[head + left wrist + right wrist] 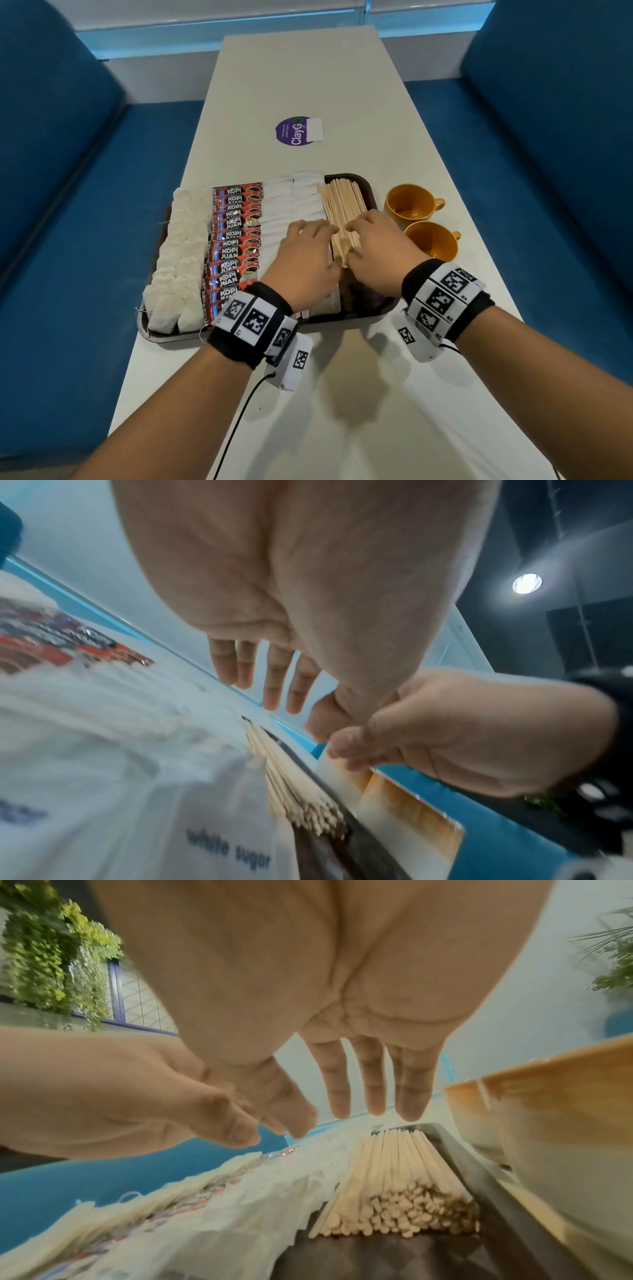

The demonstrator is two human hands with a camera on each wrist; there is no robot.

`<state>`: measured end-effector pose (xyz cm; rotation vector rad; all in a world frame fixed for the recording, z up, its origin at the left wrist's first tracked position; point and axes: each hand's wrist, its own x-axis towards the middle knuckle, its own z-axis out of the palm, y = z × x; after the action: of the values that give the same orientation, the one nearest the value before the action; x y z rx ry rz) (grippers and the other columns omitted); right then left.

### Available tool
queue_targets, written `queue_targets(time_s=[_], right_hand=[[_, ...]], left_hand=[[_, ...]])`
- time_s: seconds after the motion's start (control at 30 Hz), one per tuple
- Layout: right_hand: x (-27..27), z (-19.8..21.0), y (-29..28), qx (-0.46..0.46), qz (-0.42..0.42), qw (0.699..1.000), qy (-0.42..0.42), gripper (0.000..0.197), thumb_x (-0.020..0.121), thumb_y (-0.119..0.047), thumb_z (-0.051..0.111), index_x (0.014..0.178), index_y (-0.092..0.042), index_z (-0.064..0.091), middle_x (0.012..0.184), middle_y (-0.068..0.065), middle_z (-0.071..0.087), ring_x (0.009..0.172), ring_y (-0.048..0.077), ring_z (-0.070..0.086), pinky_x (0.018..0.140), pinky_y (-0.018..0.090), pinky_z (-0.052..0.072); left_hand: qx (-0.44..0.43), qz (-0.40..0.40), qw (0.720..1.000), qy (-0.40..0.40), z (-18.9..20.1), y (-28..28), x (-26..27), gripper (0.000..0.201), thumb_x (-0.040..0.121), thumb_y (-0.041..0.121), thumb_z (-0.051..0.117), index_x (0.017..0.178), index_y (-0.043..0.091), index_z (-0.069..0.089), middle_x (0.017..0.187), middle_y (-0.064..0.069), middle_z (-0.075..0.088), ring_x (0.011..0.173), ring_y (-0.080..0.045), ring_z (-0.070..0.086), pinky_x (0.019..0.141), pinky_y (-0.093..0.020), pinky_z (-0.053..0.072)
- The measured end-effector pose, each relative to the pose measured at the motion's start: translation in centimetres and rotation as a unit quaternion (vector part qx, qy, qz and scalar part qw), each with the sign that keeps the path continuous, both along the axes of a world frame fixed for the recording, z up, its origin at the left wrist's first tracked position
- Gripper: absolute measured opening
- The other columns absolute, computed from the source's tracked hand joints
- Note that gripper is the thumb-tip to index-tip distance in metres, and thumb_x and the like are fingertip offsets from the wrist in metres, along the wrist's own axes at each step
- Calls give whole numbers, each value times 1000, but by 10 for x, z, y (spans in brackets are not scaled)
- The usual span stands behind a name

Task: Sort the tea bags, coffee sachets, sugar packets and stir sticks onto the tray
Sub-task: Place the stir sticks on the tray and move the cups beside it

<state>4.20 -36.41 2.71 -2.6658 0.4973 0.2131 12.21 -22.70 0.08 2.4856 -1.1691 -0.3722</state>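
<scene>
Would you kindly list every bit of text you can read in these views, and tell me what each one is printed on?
"KOPI JUAN": on the red coffee sachets in the tray's second row.
"white sugar": on a sugar packet, in the left wrist view.
"ClayGo": on the purple round sticker on the table; its smaller line is too small to read.
Wristband markers: patterns only, tiny labels unreadable.

Black wristbands [448, 301] with square-coded tags

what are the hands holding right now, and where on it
Nothing is gripped. The left hand and right hand lie open, fingers straight, flanking the stir sticks near the bundle's near end.
</scene>
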Motion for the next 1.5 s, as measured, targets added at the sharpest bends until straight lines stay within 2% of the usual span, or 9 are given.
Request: queue_targets(time_s=[0.07, 0.17, 0.33, 0.53, 0.67, 0.77, 1.07, 1.33, 1.5], right_hand=[[-15, 7, 1, 28, -6, 999, -42, 44, 98, -26, 62, 141, -24, 53, 142, -2, 46, 135, 17, 43, 112, 34, 40], [-40, 12, 2, 52, -10, 996, -76, 27, 96, -23, 68, 123, -27, 67, 115, -13, 56, 108, 7, 56, 95, 24, 49], [-74, 2, 8, 70, -18, 994, -77, 18, 92, -22, 75, 110, -26, 74, 98, -18, 59, 86, 0, 59, 75, 12, 45], [-87, -19, 22, 58, -25, 996, -69, 20, 90, -24, 77, 110, -25, 76, 99, -16, 59, 86, 1, 58, 69, 10, 41], [-82, -29, 24, 26, -15, 999, -37, 23, 93, -28, 73, 115, -28, 75, 104, -17, 58, 94, 4, 55, 81, 14, 44], [-81, -31, 25, 9, -7, 1000, -19, 22, 93, -29, 72, 115, -28, 76, 103, -16, 59, 99, 6, 53, 89, 25, 49], [-60, -24, 27, 17, -39, 999, 25, 16, 94, -21, 71, 107, -27, 79, 93, -14, 60, 92, 9, 57, 85, 26, 48], [-18, -22, 21, -23, -51, 998, 34, 17, 97, -22, 67, 110, -26, 76, 109, -7, 67, 103, 15, 62, 97, 35, 55], [11, -25, 10, -30, -60, 997, 24, 16, 96, -20, 67, 109, -25, 76, 111, -4, 68, 98, 14, 61, 93, 32, 55]], left_hand=[[-58, 17, 998, -3, 12, 21, 0, 42, 97, 21, 57, 138, 21, 54, 138, 2, 54, 131, -20, 41, 111, -35, 35], [-150, 59, 987, -4, 23, 63, 1, 21, 93, 9, 61, 109, 21, 68, 101, 7, 65, 94, -8, 59, 88, -24, 49], [-183, 147, 971, -54, 14, 143, -5, 21, 84, 0, 69, 91, 20, 71, 83, 13, 60, 79, -5, 57, 70, -7, 39], [-101, 185, 976, -61, -29, 208, -4, 23, 82, 3, 76, 90, 24, 72, 90, 11, 58, 81, -9, 53, 75, -9, 38], [-71, 203, 975, -58, -46, 223, -4, 25, 78, 6, 80, 96, 23, 77, 94, 10, 57, 92, -16, 49, 84, -23, 37], [-78, 217, 971, -64, -45, 225, -3, 20, 80, 11, 81, 94, 25, 80, 92, 11, 58, 93, -15, 46, 82, -22, 34], [-76, 255, 963, -26, -36, 220, 10, 8, 80, 14, 85, 83, 21, 81, 87, 6, 68, 82, -16, 61, 76, -28, 44], [-36, 253, 966, -46, -27, 197, 53, 4, 84, 18, 82, 85, 21, 81, 81, 11, 60, 80, -14, 57, 73, -29, 42], [-8, 264, 963, -48, -25, 181, 84, 3, 86, 22, 79, 87, 24, 81, 82, 10, 61, 85, -16, 59, 75, -29, 42]])
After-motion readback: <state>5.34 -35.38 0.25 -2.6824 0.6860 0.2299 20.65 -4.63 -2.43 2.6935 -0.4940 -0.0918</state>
